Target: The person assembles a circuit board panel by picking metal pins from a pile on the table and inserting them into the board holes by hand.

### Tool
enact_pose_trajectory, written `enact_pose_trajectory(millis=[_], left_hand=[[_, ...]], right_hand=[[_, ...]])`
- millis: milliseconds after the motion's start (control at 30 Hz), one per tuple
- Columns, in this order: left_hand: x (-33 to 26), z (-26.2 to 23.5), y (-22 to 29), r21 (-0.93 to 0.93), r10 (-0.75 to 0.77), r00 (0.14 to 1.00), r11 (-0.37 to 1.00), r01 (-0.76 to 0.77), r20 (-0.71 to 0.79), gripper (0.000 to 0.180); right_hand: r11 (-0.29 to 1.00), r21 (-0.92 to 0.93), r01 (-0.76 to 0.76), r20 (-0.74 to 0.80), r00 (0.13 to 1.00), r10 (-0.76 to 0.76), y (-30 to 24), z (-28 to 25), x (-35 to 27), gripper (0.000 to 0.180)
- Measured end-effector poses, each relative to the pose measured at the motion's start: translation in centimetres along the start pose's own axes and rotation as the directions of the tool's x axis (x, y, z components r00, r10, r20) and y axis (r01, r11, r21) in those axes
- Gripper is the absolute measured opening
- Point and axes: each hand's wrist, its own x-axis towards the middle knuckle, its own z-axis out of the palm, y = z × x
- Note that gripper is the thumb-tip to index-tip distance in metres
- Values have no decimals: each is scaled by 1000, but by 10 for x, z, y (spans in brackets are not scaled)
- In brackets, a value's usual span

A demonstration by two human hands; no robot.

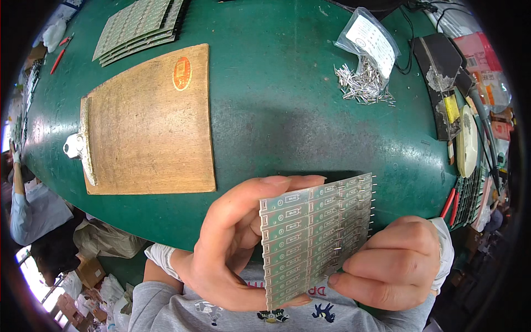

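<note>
My left hand [224, 243] grips a green circuit board panel [298, 227] by its left part, fingers behind the top edge and thumb at the bottom. The panel is tilted up above my lap and divided into several narrow strips with white printed outlines. Thin metal pins [371, 216] stick out along its right edge, and more stand in a row nearer its middle. My right hand [390, 263] is closed, with its fingertips pinched at the panel's lower right. Whatever lies between those fingertips is too small or hidden to make out.
A wooden clipboard [152, 124] lies on the green table [265, 83], with stacked circuit boards [135, 30] beyond it. Loose metal pins [362, 83] spill from a clear bag [369, 41]. Red-handled pliers [60, 55] rest far left; tools and a black box [437, 61] stand right.
</note>
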Motion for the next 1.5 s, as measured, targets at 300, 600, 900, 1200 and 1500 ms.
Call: enact_pose_trajectory(millis=[300, 600, 900, 1200, 1500], left_hand=[[2, -4, 2, 7, -22, 992, 1000, 23, -122, 51], [3, -27, -1, -38, -35, 968, 998, 45, 249, 130], [10, -36, 2, 31, -54, 926, 998, 46, 374, 138], [11, -38, 1, -32, -79, 910, 994, 101, 408, 138], [9, -36, -4, -110, -13, 928, 992, 58, 371, 132]], right_hand=[[1000, -27, 4, -4, 1000, -4, 1, -2, 1, 24], [982, -180, 55, 50, 998, -46, -5, -4, 3, 24], [961, -272, 45, 100, 995, -18, -15, -6, 10, 26], [964, -265, -2, 112, 993, 33, -20, -7, 18, 26], [999, -34, -20, 94, 995, 23, -3, -3, 11, 25]])
